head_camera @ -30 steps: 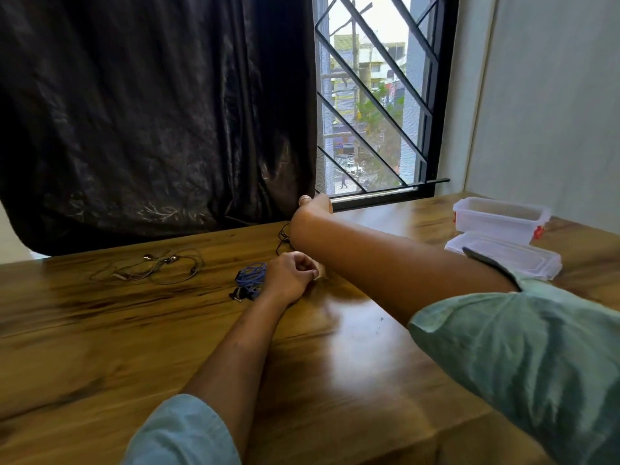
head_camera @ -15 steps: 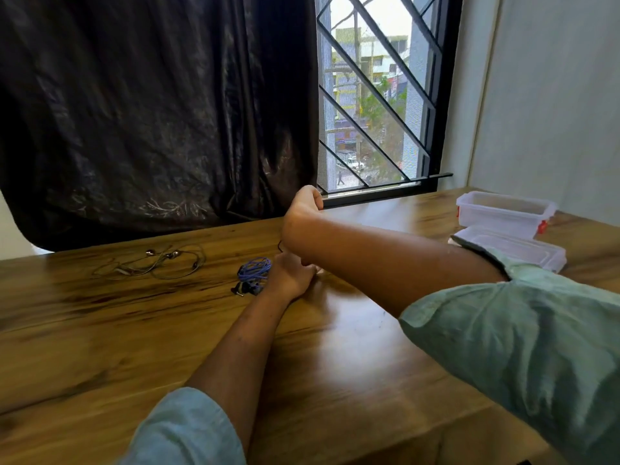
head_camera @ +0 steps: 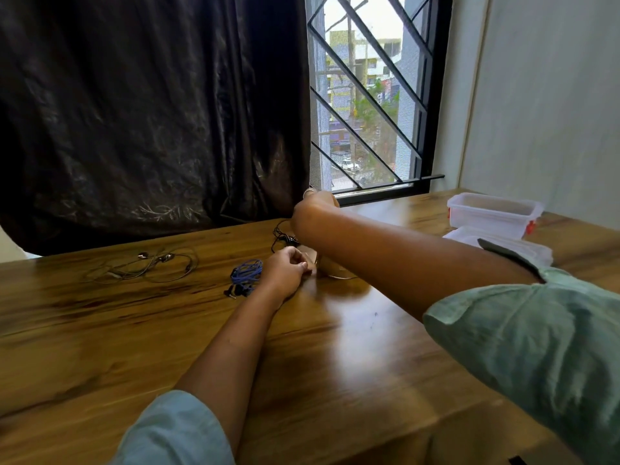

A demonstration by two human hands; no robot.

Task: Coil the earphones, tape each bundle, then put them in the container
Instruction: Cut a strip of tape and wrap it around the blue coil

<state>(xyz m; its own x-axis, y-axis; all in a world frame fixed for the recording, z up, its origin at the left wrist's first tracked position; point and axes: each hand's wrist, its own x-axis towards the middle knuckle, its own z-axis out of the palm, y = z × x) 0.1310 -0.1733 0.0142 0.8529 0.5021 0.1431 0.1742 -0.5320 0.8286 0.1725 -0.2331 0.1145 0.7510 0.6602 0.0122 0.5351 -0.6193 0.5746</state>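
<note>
Left fingers [head_camera: 300,263] curled closed beside blue earphones [head_camera: 246,275]; right hand [head_camera: 317,204] raised, grip unclear.

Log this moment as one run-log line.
left hand: fist on table beside blue earphones | right hand: raised, contents hidden | grey earphones: loose | container: open

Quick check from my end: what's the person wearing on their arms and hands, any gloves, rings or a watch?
Both arms wear pale green-blue fabric sleeves pushed up, the left sleeve and the right sleeve, leaving both forearms bare. The left hand is gloveless, with no ring or watch showing. The right hand is also gloveless; it is partly hidden, so jewellery is uncertain.
</note>
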